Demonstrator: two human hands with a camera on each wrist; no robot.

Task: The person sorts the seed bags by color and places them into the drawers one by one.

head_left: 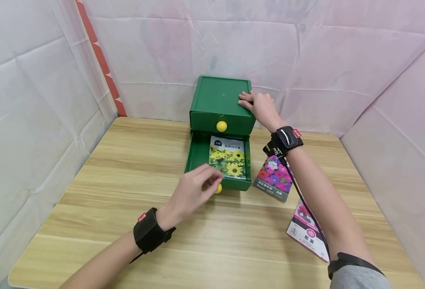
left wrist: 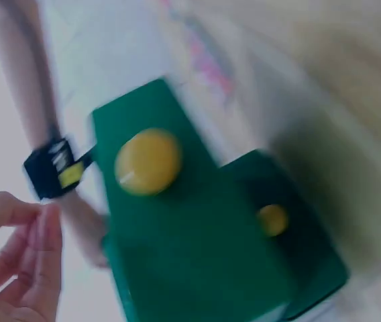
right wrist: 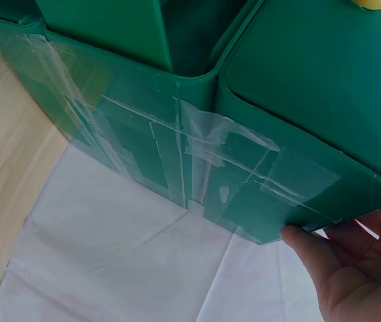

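Head view first: the left hand (head_left: 192, 192) sits at the front of the pulled-out lower drawer (head_left: 217, 162), fingers loosely curled right by the little yellow knob (head_left: 218, 188). Can't tell if it's actually pinching the knob or just next to it. The right hand (head_left: 259, 106) lies flat, fingers straight, on the top right edge of the green box (head_left: 221, 100), holding nothing. A sunflower seed packet (head_left: 228, 156) lies flat in the open drawer, long side running front to back, title end toward the box. The upper drawer is closed, with its own yellow knob (head_left: 221, 126). The box stands at the back of the wooden surface (head_left: 125, 192), drawers facing the person. Two more seed packets (head_left: 274, 178) lie on the surface to the right, one partly under the right forearm. Wrinkled white and pink sheets wall the whole thing in.

Left wrist view is blurry: left hand fingers (left wrist: 23, 268) half curled, empty as far as I can see, both knobs visible on the green fronts.

Right wrist view: right hand fingertips (right wrist: 311, 248) touch the taped corner of the box, with white cloth (right wrist: 123, 268) below.
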